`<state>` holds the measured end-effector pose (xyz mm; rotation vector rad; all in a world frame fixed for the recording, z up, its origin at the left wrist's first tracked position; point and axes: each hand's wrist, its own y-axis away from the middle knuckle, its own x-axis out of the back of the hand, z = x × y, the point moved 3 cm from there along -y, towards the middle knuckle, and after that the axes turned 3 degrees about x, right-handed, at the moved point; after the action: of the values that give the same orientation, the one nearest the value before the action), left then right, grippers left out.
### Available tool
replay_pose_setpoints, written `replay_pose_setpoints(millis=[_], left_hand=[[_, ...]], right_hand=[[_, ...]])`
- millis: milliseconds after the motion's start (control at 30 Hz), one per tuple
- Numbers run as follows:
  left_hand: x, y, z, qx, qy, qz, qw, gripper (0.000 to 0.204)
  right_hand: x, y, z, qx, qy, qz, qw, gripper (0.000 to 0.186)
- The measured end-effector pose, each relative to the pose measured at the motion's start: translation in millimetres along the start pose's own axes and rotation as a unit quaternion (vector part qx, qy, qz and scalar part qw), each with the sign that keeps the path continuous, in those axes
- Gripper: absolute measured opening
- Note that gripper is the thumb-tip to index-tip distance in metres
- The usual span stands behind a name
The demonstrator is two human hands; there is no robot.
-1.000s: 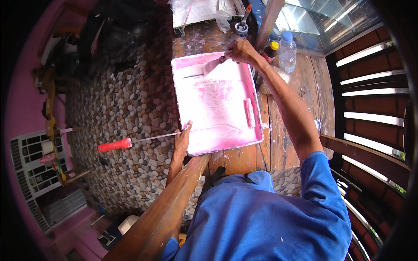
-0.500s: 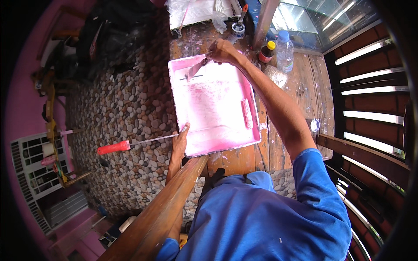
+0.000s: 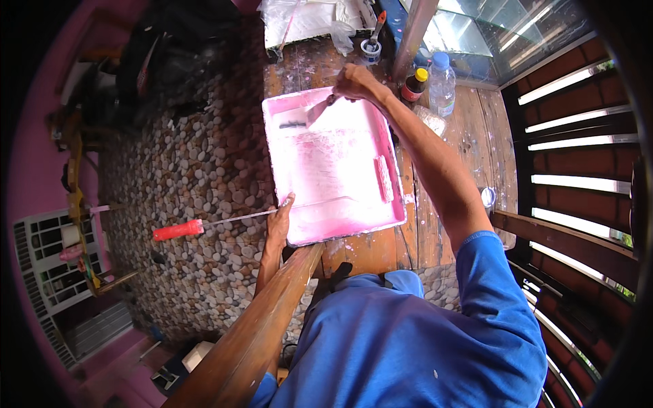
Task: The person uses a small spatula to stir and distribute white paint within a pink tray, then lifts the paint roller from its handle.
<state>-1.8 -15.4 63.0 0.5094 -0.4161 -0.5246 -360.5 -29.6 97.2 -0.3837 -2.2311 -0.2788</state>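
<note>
A paint tray (image 3: 333, 156), white with pink paint over its inside, lies on the wooden table. My left hand (image 3: 277, 223) grips its near left edge, thumb over the rim. Beside that hand passes the thin metal rod of a paint roller, whose red handle (image 3: 178, 230) sticks out to the left. The paint-coated roller head (image 3: 385, 179) lies along the tray's right wall. At the far end, my right hand (image 3: 358, 82) is closed round a scraper (image 3: 317, 111), its flat blade tilted down against the tray. Next to the blade shows a dark streak (image 3: 292, 125).
Beyond the tray stand a paintbrush (image 3: 379, 26) in a small can (image 3: 371, 51), a yellow-capped bottle (image 3: 414, 86) and a clear plastic bottle (image 3: 443, 86). A wooden post (image 3: 255, 326) rises near my left arm. Glass panes (image 3: 490, 41) stand at the far right.
My right hand has shifted slightly to the right with the scraper, and the blade has moved right, away from the dark streak. My left hand stays on the tray's edge.
</note>
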Motion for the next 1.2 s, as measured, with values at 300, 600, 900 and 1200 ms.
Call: replay_pose_setpoints(millis=[300, 600, 900, 1200], left_hand=[[-1, -1, -4, 0.004, 0.001, -0.047, 0.999, 0.050], [-5, 2, 6, 0.020, 0.004, -0.041, 0.999, 0.047], [-4, 6, 6, 0.041, 0.019, -0.059, 0.997, 0.050], [-2, 1, 0, 0.037, 0.011, -0.048, 0.998, 0.051]], right_hand=[[32, 78, 41, 0.011, 0.020, 0.133, 0.991, 0.020], [-53, 194, 30, -0.109, -0.043, 0.372, 0.921, 0.015], [-72, 201, 1, -0.189, -0.157, 0.355, 0.902, 0.020], [-69, 190, -12, -0.163, -0.161, 0.391, 0.891, 0.018]])
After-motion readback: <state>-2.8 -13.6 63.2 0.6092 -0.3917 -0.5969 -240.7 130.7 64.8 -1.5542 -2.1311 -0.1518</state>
